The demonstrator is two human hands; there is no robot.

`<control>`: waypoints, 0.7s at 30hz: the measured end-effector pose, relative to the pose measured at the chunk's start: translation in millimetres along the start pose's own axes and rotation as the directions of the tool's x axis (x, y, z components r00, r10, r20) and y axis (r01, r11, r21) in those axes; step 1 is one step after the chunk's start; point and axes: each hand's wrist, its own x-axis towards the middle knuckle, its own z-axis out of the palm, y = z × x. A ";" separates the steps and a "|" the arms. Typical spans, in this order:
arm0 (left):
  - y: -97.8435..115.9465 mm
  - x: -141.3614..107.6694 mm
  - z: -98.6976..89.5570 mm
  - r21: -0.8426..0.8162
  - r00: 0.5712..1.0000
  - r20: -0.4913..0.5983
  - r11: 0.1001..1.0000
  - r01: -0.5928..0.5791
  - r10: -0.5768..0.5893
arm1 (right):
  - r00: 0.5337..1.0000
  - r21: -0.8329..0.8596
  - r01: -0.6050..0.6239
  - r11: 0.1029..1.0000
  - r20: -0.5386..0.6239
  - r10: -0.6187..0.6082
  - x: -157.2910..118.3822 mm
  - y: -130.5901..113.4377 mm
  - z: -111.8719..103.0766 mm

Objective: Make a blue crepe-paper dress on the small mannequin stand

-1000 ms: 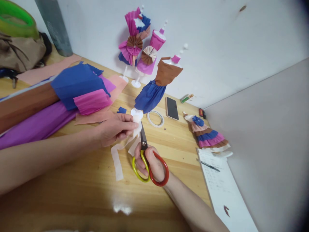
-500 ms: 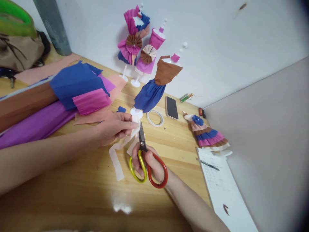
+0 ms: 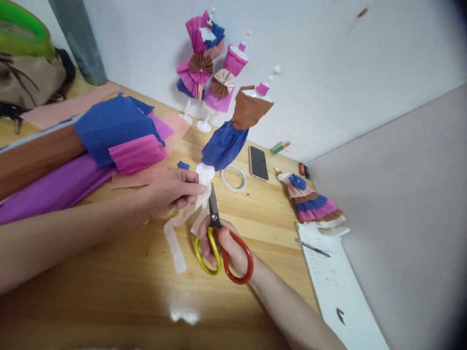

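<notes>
Between the thumb and fingers of my left hand (image 3: 173,192) is a pinched strip of pale crepe paper (image 3: 175,248); its long tail hangs down over the wooden table. My right hand (image 3: 228,243) grips scissors (image 3: 214,209) with one yellow and one red handle, fingers through the loops. The blades point up, close beside the paper at my left fingertips, and look nearly closed. Just beyond my left hand stands a small mannequin in a brown and blue paper dress (image 3: 237,126), its white round base partly behind the paper.
A tape roll (image 3: 233,179) and a phone (image 3: 259,163) lie past the scissors. Crepe paper sheets (image 3: 116,126) are piled at left. Two more dressed mannequins (image 3: 200,68) stand by the wall. At right are a layered paper dress (image 3: 314,201) and a written sheet (image 3: 328,272) with a pen (image 3: 315,249).
The whole view has shifted very slightly. Both hands, the paper strip and the scissors keep almost the same positions.
</notes>
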 end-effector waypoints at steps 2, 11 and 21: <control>0.5 -0.1 0.1 0.004 1.000 -0.002 1.000 0.003 -0.003 | 1.000 -0.007 -0.004 1.000 0.001 0.004 -0.4 0.1 -0.2; 5.9 -2.5 2.8 0.008 0.998 -0.033 0.998 0.055 -0.054 | 1.000 0.009 -0.008 1.000 0.013 0.008 -1.2 -0.4 -0.1; -7.0 -0.7 1.0 -0.042 0.993 0.075 0.995 0.091 -0.087 | 1.000 0.028 0.009 1.000 -0.006 -0.009 0.1 -3.5 2.4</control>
